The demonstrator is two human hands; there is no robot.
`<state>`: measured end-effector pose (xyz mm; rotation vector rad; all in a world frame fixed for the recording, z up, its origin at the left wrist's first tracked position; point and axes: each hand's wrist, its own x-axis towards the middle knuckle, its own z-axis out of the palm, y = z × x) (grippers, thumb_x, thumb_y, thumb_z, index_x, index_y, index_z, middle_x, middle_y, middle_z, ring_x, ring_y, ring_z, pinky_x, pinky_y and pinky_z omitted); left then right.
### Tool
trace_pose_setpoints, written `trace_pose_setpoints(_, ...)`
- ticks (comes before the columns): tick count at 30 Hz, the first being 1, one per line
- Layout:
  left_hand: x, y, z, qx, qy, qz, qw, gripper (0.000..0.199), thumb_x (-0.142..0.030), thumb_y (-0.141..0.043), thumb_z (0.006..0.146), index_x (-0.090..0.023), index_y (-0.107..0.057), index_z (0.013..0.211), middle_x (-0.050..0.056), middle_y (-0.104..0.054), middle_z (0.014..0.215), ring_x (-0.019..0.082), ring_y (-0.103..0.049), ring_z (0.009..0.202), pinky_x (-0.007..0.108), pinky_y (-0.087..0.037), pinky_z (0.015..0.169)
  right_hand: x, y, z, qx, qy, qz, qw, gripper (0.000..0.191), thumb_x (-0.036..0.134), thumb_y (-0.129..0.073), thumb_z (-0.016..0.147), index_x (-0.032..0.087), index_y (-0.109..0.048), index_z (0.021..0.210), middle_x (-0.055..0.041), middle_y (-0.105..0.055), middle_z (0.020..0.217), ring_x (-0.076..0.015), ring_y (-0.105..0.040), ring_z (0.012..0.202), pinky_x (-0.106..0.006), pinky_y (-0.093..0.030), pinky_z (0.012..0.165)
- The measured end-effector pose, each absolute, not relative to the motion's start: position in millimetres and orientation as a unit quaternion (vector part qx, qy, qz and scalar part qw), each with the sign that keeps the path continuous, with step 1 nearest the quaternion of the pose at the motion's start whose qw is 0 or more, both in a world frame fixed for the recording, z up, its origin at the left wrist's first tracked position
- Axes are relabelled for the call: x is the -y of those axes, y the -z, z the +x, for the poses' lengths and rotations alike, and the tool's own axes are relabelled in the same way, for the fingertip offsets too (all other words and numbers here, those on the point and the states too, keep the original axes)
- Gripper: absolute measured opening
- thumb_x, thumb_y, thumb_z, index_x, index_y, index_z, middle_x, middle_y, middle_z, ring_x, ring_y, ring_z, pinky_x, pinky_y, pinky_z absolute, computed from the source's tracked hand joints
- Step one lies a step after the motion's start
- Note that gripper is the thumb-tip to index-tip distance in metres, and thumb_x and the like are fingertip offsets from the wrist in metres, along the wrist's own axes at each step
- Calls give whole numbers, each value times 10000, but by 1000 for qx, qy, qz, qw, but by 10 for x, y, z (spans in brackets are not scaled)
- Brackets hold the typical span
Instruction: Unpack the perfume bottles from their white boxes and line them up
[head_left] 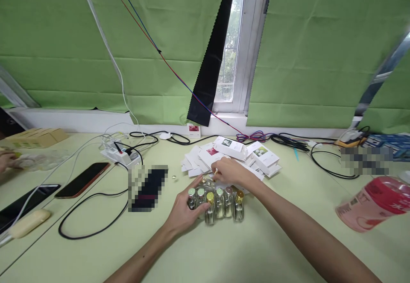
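Several small glass bottles (219,208) with green, yellow, brownish and gold caps stand packed together on the table in front of me. My left hand (188,210) wraps round their left side, its thumb against the yellow-capped bottle (209,214) and its fingers behind. Over the back of the group, my right hand (229,172) has its fingers pinched together by a small gold-coloured bit; what they hold is mostly hidden. Just behind it lies a heap of flattened white cartons (195,159), with two closed white boxes (262,154) on top.
Left are pixelated dark object (149,191), phones (82,180), a power strip (120,154) and looping black cable (92,195). A small shiny piece (174,177) lies left of the bottles. A pink jar (368,206) stands right. Another person's hand (6,161) shows far left.
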<state>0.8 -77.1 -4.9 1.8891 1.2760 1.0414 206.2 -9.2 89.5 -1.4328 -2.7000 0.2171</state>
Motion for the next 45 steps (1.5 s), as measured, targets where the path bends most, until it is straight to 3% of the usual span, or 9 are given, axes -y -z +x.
trace_pose_setpoints(15,790,32,-63,-449,-398,731,324,801,-449,-711,788,-212,-403,1488,122,-550,1433,327,-506,1316,477,-379,1123,284,-1047,1910,898,-55,-427,90,324,323,-410,1028,178,-692,963,-83,-703,888,-201,-630,819,-267,-355,652)
trace_pose_setpoints(19,776,58,-112,-453,-403,734,305,507,-461,-672,813,-193,-621,1240,106,-685,1197,302,-626,1105,424,-487,983,452,-1142,1739,940,-74,-312,114,307,372,-475,1004,175,-699,929,-65,-698,876,-184,-606,816,-260,-346,645)
trace_pose_setpoints(22,762,108,-132,-462,-384,741,301,285,-445,-596,868,-177,-654,948,66,-701,920,232,-642,853,325,-523,734,507,-1127,1596,956,-41,-283,67,206,336,-617,918,156,-716,900,-85,-701,861,-221,-608,862,-279,-348,644)
trace_pose_setpoints(25,760,168,-138,-497,-356,735,294,269,-425,-537,903,-174,-578,816,20,-627,755,164,-547,658,255,-414,541,513,-1061,1498,960,-7,-277,26,144,263,-645,885,140,-720,881,-96,-700,816,-232,-622,824,-298,-347,618)
trace_pose_setpoints(30,779,187,-140,-515,-340,745,255,327,-424,-500,922,-168,-541,723,0,-586,681,142,-475,603,259,-374,554,539,-1059,1456,963,4,-270,8,93,194,-635,863,139,-704,835,-100,-684,768,-234,-631,806,-292,-330,561)
trace_pose_setpoints(33,796,140,-137,-511,-326,752,259,342,-437,-466,949,-149,-638,881,35,-670,782,170,-550,662,283,-445,619,541,-1196,1493,956,-5,-291,29,81,186,-616,861,155,-689,851,-94,-680,812,-232,-629,844,-275,-325,548)
trace_pose_setpoints(36,806,87,-138,-498,-317,760,273,426,-462,-445,967,-161,-640,1197,97,-721,1050,242,-648,918,354,-517,829,453,-1323,1583,942,-1,-331,48,108,195,-583,882,167,-686,889,-104,-684,877,-240,-625,902,-267,-354,586)
trace_pose_setpoints(40,797,68,-148,-487,-323,761,283,580,-477,-442,971,-211,-419,1487,97,-522,1470,283,-443,1383,448,-328,1162,234,-1238,1755,897,-20,-439,37,160,222,-557,911,171,-674,1007,-121,-698,981,-248,-648,934,-285,-401,669)
trace_pose_setpoints(45,763,103,-155,-479,-322,762,293,629,-479,-461,965,-224,-343,1528,65,-403,1560,252,-344,1456,440,-261,1208,75,-913,1899,867,-30,-497,24,225,319,-628,896,153,-661,1045,-143,-691,1047,-278,-666,949,-303,-423,700)
